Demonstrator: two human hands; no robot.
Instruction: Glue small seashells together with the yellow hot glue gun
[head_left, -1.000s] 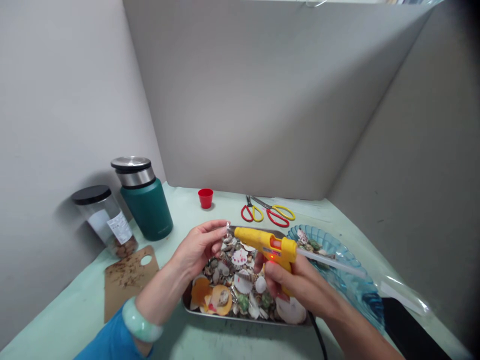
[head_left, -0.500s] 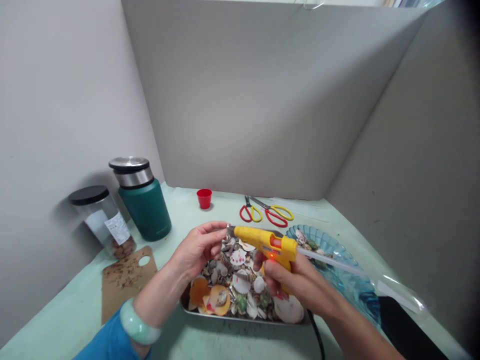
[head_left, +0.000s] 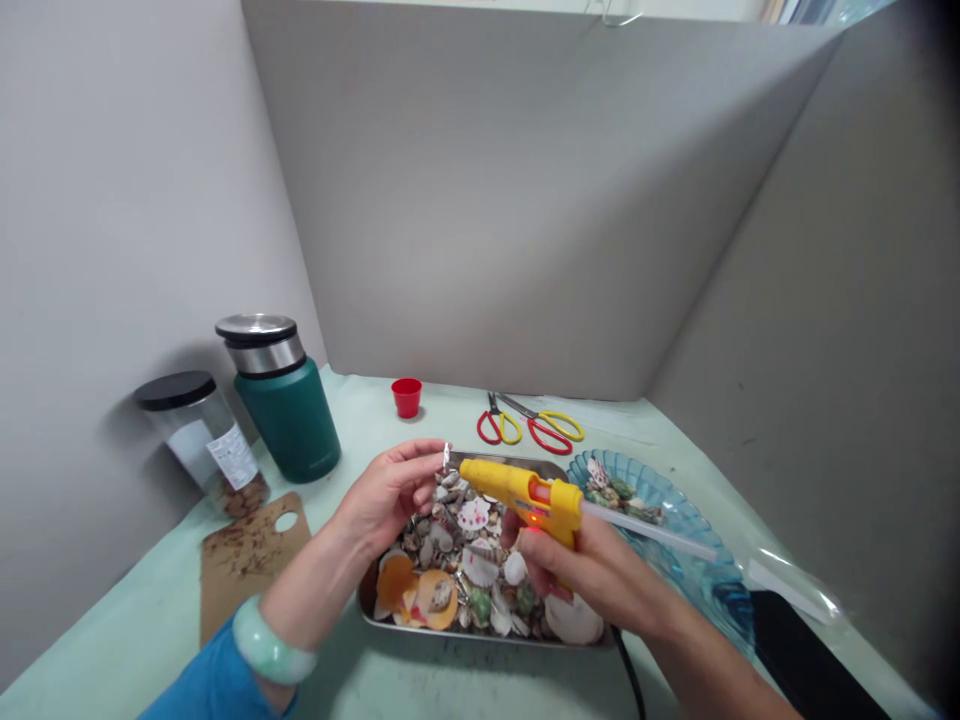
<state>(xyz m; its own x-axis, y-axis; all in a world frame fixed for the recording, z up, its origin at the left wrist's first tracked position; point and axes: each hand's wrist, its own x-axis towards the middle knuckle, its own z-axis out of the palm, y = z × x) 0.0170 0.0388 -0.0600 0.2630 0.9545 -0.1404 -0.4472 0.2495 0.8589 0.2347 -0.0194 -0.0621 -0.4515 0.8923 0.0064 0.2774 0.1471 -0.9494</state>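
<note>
Between the thumb and fingers of my left hand (head_left: 390,495) a small whitish shell (head_left: 447,457) is pinched, its edge pointing up. My right hand (head_left: 570,560) is wrapped round the grip of a yellow glue gun (head_left: 517,487), whose red light glows. The nozzle points left, close to the shell; a small gap seems to lie between them. A clear glue stick (head_left: 649,530) sticks out of the gun's back end. Beneath both hands lies a metal tray (head_left: 487,640) heaped with shells: a pink-spotted white scallop (head_left: 474,514), orange ones (head_left: 437,598) and many small spirals.
A blue fluted glass dish (head_left: 686,510) with several shells stands right of the tray. Behind are two pairs of scissors (head_left: 551,436) and a red cup (head_left: 406,398). At left stand a green flask (head_left: 289,415), a lidded jar (head_left: 206,445) and a brown board (head_left: 255,555). A black cable runs from the tray's right.
The glue gun has drawn back and tilted down slightly from the shell, where its nozzle had been against it. The shell now shows more clearly in my left fingertips.
</note>
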